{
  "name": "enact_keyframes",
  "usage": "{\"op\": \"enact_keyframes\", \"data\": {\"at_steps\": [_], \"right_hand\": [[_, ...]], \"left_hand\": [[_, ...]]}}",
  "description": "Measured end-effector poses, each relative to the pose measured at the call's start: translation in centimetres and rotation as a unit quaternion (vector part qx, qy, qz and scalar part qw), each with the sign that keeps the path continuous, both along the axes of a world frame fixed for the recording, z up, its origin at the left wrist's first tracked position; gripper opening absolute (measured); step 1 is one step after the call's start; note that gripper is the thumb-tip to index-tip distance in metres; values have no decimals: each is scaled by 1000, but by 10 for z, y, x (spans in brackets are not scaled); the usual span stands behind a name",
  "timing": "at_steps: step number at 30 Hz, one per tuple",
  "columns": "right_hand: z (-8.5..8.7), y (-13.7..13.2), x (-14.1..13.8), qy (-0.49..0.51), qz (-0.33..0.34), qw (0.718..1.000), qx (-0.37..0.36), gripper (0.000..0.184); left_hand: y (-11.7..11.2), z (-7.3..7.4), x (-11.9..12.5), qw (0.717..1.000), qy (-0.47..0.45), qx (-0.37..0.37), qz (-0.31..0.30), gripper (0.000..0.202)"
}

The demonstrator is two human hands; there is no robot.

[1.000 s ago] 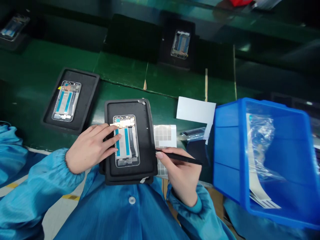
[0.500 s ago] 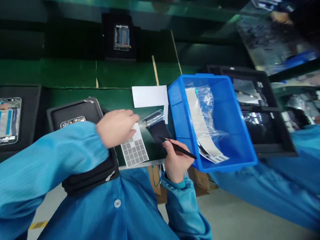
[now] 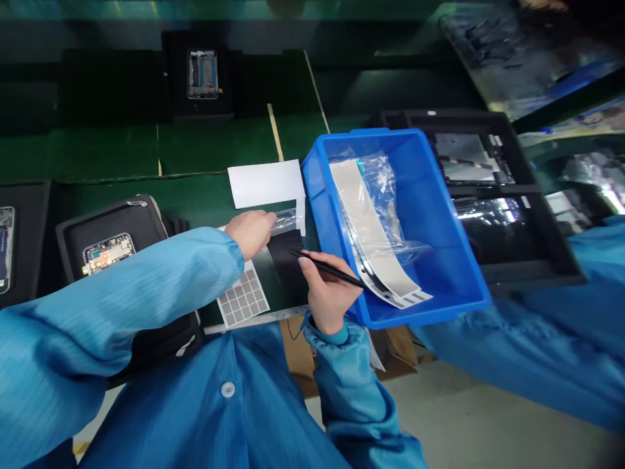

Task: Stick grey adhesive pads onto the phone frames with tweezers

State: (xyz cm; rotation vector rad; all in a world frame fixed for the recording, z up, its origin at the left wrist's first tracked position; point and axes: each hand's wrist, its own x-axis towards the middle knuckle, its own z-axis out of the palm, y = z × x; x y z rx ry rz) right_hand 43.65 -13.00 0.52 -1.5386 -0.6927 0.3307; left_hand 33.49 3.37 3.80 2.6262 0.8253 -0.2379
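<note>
My left hand (image 3: 250,233) reaches from a long blue sleeve, its fingertips at the edge of a small clear plastic packet (image 3: 286,221). Below the packet lies a black sheet (image 3: 286,264). My right hand (image 3: 328,291) pinches slim black tweezers (image 3: 328,271), their tip over the black sheet. Between my hands lies a sheet of grey square labels (image 3: 243,297). At the left, a phone frame (image 3: 108,254) sits in a black tray (image 3: 141,218), with my left sleeve covering most of both.
A blue plastic bin (image 3: 430,215) holds a clear bag and a label strip (image 3: 375,228). A white card (image 3: 266,184) lies on the green bench. Further trays hold phone parts, and a co-worker's blue sleeve (image 3: 551,345) shows at right.
My view has swung right. My left hand has left the phone frame and crossed to the plastic packet. My right hand, with the tweezers, has moved onto the black sheet.
</note>
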Motion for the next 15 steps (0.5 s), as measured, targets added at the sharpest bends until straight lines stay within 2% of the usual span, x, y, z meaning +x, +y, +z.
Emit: {"op": "enact_keyframes", "data": {"at_steps": [4, 5, 11, 15], "right_hand": [[1, 7, 3, -6, 8, 1000, 6, 12], [0, 8, 3, -4, 11, 1000, 8, 12], [-8, 1, 1, 13, 19, 1000, 10, 12], [-8, 1, 2, 13, 25, 1000, 2, 13]], "left_hand": [[2, 0, 1, 998, -37, 38, 20, 62], [1, 0, 3, 998, -43, 45, 16, 66], [2, 0, 14, 999, -31, 33, -10, 44], [5, -2, 6, 999, -18, 24, -15, 54]]}}
